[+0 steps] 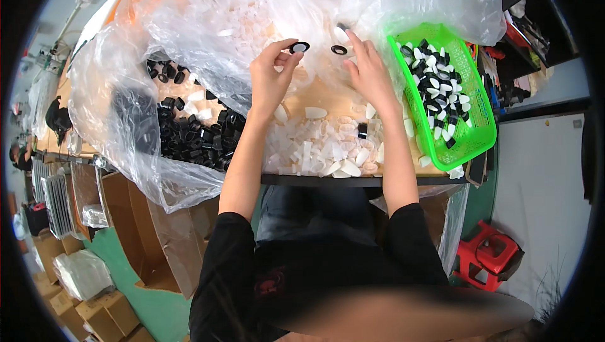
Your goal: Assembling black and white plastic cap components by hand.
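My left hand (pixel 272 72) pinches a round black cap with a white centre (pixel 300 47) between thumb and fingertips, above the worktable (pixel 324 95). To its right is my right hand (pixel 372 72), its thumb and fingers apart and nothing visible between them. Close to that hand's thumb and index finger lies a black ring-shaped cap with a pale middle (pixel 339 49). A black-and-white piece (pixel 342 27) is right by the right index fingertip; I cannot tell whether they touch.
A green plastic basket (pixel 413 99) of black-and-white pieces stands on the right. Black caps (pixel 208 137) pile up at left inside clear plastic sheeting (pixel 113 109). White and translucent pieces (pixel 315 146) lie along the near table edge. A red stool (pixel 488 250) is on the floor, lower right.
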A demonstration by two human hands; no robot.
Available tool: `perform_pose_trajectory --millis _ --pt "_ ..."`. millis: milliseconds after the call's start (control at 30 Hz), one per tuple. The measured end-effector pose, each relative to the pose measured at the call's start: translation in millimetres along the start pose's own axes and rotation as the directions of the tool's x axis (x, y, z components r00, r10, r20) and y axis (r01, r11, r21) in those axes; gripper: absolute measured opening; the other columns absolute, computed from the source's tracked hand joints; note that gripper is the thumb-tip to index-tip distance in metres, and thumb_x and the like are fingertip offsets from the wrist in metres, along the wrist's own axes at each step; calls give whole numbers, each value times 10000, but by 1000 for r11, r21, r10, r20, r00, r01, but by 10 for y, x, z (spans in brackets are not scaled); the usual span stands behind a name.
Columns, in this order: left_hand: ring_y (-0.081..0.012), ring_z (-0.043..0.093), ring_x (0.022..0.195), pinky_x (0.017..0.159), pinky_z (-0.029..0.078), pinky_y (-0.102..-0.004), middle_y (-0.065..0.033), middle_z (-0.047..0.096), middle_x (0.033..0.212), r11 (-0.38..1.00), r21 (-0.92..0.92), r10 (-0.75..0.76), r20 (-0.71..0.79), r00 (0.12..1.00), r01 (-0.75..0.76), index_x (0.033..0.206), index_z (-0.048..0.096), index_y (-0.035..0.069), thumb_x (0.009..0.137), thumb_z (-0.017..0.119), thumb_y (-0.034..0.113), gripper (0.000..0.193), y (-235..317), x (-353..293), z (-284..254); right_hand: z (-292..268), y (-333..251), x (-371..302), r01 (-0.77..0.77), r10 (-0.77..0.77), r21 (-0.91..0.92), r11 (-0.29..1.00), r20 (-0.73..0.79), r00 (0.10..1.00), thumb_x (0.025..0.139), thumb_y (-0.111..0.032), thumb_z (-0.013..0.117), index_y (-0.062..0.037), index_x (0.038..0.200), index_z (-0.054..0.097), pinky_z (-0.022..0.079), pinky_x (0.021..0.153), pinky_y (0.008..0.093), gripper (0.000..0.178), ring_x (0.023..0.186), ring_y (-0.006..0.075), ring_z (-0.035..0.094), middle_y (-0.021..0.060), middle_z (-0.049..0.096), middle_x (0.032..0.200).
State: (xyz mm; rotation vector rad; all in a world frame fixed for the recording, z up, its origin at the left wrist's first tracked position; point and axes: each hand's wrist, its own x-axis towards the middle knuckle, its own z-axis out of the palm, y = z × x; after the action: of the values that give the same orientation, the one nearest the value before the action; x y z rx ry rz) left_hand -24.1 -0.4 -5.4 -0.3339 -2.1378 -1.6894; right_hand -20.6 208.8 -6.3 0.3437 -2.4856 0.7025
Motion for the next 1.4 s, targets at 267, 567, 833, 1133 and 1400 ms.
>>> perform_pose_trajectory --millis 267,567,833,1133,1400 --pt "-111 669 719 670 519 -237 -82 694 843 977 -189 -109 -25 994 102 1095 657 -31 855 700 23 250 -4 2 -58 -330 -22 -51 -160 -103 236 959 809 579 789 -58 676 -47 867 659 494 648 327 81 710 205 647 75 659 738" --pt "-130 698 764 679 546 -228 -95 698 860 948 -242 -177 137 975 206 1127 638 -39 870 675 5 264 58 -19 -6 -68 -83 -175 68 -187 185 980 767 614 661 -83 702 -79 732 661 512 665 375 82 762 269 660 69 675 747" --pt "-148 704 808 725 551 -236 -122 717 865 946 -206 -222 152 963 251 1158 626 -49 889 649 -12 273 75 -23 -15 -129 -194 -156 -4 -58 67 998 885 463 663 -40 676 -97 769 691 521 685 363 121 772 249 658 66 684 784" --pt "-154 705 830 735 555 -237 -136 718 876 952 -173 -226 166 960 254 1156 621 -58 889 647 -12 272 67 -29 -5 -141 -89 -139 -138 -156 240 961 881 446 698 -1 643 -16 886 637 512 621 331 189 730 189 655 112 667 769" --pt "-140 697 848 760 549 -229 -131 724 887 942 -145 -266 228 937 303 1164 622 -50 888 655 6 284 49 -39 1 -172 -388 67 -42 -46 446 894 186 981 786 13 687 -18 873 653 532 673 303 99 785 207 664 76 650 943"
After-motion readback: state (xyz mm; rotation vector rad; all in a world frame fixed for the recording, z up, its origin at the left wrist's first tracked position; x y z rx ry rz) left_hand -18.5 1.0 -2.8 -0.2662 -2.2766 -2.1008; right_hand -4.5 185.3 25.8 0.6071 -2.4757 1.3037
